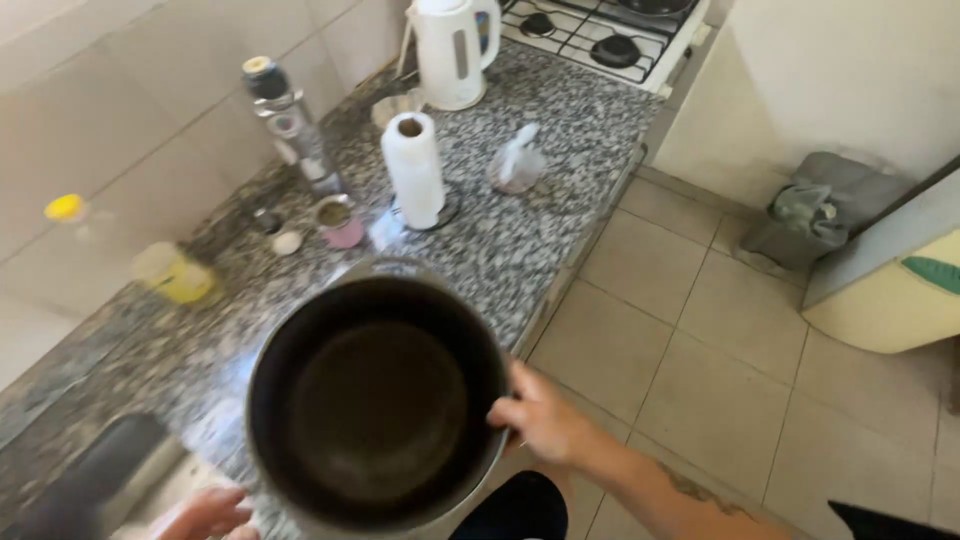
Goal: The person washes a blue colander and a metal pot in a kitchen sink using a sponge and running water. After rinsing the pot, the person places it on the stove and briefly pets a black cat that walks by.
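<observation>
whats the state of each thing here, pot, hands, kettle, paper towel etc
pot: empty, held above the counter
right hand: gripping the pot's rim
left hand: at the pot's lower edge, grip unclear
kettle: upright, lid shut
paper towel roll: upright on its holder
steel bottle: upright, capped

The only camera sits on my head and looks steeply down and forward along the granite counter (560, 150), which runs slantwise from lower left to the stove (600, 35) at the top edge. It is closest to the dark pot (375, 405) I hold up under it, filling the lower middle, with my right hand (540, 420) at its rim. The tiled floor (720, 380) fills the right side, farther below.
</observation>
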